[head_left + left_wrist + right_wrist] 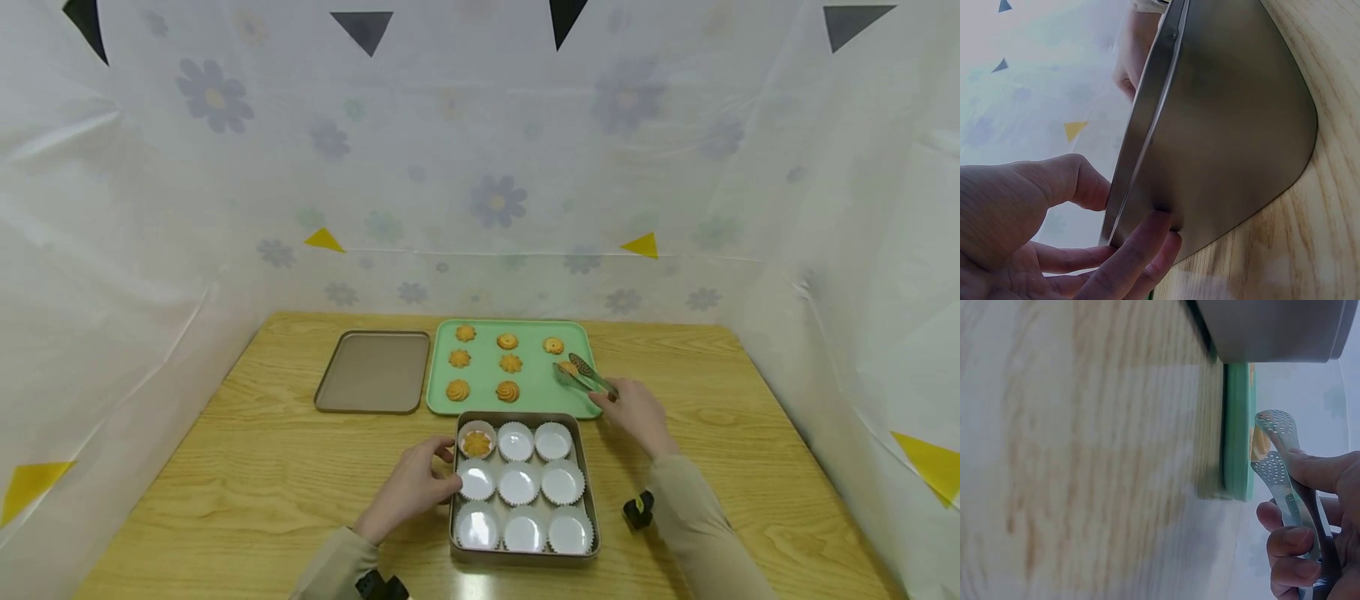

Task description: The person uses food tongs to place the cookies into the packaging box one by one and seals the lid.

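Note:
My right hand (636,415) holds metal tongs (592,377) with perforated ends over the green tray's right side. Between the tong ends sits a cookie (1261,444), low over the tray (480,408). My left hand (414,483) grips the left edge of a square metal baking tin (525,559), thumb at the rim and fingertips against the outer wall (1235,125). White paper cups (518,483) stand in rows inside the tin. The back-left cup holds a flower-shaped cookie (477,444); the other cups show nothing inside.
Several golden cookies (511,363), some flower-shaped and some swirled, lie in rows on the green tray. Left of it lies a flat brown tray or lid (373,372). White patterned sheeting (480,150) encloses the back and sides of the wooden table (247,467).

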Tool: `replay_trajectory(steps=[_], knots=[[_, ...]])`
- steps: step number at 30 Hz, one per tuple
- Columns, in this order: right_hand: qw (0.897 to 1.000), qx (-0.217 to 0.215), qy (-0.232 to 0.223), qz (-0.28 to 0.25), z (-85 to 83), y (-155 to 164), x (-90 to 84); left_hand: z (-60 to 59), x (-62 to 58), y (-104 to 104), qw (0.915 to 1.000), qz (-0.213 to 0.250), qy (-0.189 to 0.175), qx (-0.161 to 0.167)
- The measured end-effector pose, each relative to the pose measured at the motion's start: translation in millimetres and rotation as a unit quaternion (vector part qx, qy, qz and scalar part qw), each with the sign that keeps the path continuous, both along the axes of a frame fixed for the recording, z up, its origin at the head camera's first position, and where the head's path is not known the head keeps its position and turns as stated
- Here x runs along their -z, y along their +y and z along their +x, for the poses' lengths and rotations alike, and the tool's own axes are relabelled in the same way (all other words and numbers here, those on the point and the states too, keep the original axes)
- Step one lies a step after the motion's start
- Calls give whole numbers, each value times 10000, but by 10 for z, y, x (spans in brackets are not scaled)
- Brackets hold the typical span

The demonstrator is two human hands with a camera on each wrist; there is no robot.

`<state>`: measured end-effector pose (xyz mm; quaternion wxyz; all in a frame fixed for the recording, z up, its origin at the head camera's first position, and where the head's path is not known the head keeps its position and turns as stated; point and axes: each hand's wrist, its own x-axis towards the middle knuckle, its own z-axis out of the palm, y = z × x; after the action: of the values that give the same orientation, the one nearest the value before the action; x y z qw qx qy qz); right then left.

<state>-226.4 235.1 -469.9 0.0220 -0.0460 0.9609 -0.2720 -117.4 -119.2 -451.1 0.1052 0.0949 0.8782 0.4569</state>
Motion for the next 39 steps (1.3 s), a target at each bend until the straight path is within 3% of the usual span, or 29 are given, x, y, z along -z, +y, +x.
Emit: replay_trajectory(steps=[16, 24, 39], knots=[[9993, -76, 357, -68, 210, -28, -125, -3, 8, -3, 10000, -22, 51, 10], [9966, -319, 758, -60, 340, -56, -208, -3, 11, -1, 10000, -57, 17, 17], [9942, -617, 850, -241, 559, -141, -366, -6, 19, 2, 10000, -77, 51, 31]])
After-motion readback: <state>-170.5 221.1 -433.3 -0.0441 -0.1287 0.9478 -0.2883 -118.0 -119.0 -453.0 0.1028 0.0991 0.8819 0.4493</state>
